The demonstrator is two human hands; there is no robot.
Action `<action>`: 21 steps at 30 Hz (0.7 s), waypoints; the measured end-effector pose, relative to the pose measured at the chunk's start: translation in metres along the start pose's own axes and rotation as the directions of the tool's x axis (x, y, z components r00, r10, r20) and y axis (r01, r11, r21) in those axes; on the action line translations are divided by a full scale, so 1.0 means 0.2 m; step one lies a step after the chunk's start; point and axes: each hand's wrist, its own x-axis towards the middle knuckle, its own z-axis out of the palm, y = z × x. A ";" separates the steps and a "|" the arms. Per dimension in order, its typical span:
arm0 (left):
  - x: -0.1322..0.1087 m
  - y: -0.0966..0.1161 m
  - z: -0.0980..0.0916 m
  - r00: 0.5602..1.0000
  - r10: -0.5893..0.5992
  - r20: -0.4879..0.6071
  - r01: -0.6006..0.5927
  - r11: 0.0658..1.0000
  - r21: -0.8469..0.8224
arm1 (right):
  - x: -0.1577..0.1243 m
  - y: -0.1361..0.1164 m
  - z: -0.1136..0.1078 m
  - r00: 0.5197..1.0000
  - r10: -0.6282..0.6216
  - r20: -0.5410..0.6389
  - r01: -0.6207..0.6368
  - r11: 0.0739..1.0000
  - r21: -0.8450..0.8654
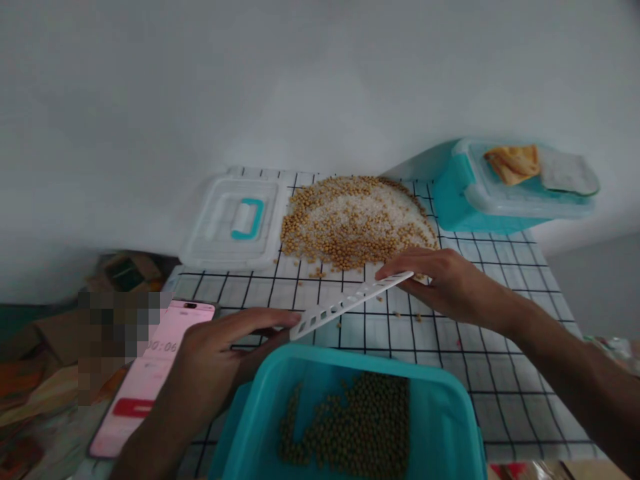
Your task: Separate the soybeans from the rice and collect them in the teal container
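A thin white strip with a row of slots [345, 303] is pinched at its two ends, left end lower and right end higher. My left hand [250, 333] grips the left end above the near bin's far rim. At the right end, by the pile, my right hand [435, 277] is closed on the strip. Behind it spreads a pile of soybeans mixed with white rice-like grains [360, 223], with a few loose beans in front. Below the strip stands a teal bin [440, 383], with many soybeans [370, 427] on its bottom.
A clear lid with a teal handle [215, 227] lies at the back left. A closed teal box [455, 193] stands back right, with a yellow cloth [515, 163] on top. A phone [150, 387] showing a timer lies left on the grid-patterned tabletop [520, 373].
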 end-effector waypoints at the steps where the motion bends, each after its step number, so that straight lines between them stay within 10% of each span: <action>1: 0.02 0.01 0.00 0.999 0.029 0.016 -0.029 1.000 -0.003 | -0.02 0.00 0.00 1.000 0.012 -0.003 -0.012 1.000 -0.004; 13: 0.21 0.03 -0.05 0.952 0.140 -0.271 -0.061 0.958 0.280 | 0.03 -0.03 0.02 0.984 0.067 -0.167 -0.076 0.996 -0.048; 21: 0.21 -0.02 -0.02 0.974 0.098 -0.202 -0.053 0.974 0.220 | -0.02 -0.04 0.08 0.986 0.057 -0.158 -0.061 0.998 -0.024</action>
